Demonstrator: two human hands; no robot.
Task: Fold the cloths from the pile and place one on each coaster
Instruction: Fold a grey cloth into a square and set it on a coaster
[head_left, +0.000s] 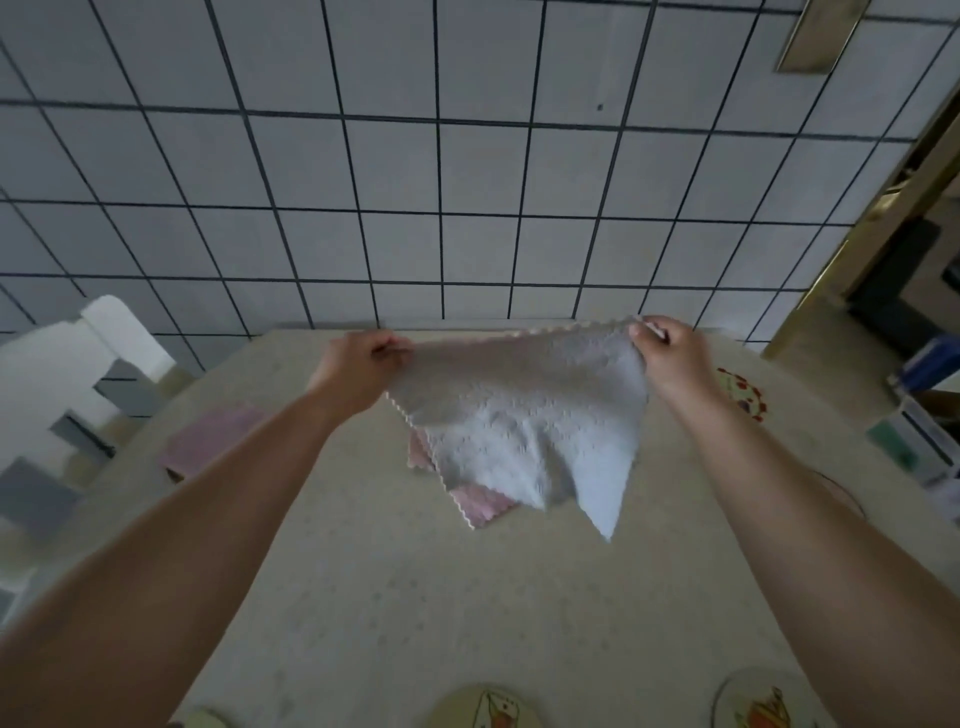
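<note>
A pale grey-blue cloth (519, 415) with a zigzag edge hangs spread above the beige table (389, 597). My left hand (358, 364) pinches its top left corner and my right hand (670, 353) pinches its top right corner. Its lower corner droops to the right. Beneath it a pink cloth (480, 506) from the pile lies flat, mostly hidden. A folded pink cloth (210, 434) lies at the table's left edge. Round coasters with printed pictures show at the right edge (743, 395) and along the near edge (488, 709) (763, 704) (205, 719).
The table stands on a white tiled floor (441, 156) with dark grout. A white chair (67, 374) stands to the left. At the right are a brass-coloured frame (883, 223) and shelves holding boxes (924, 431).
</note>
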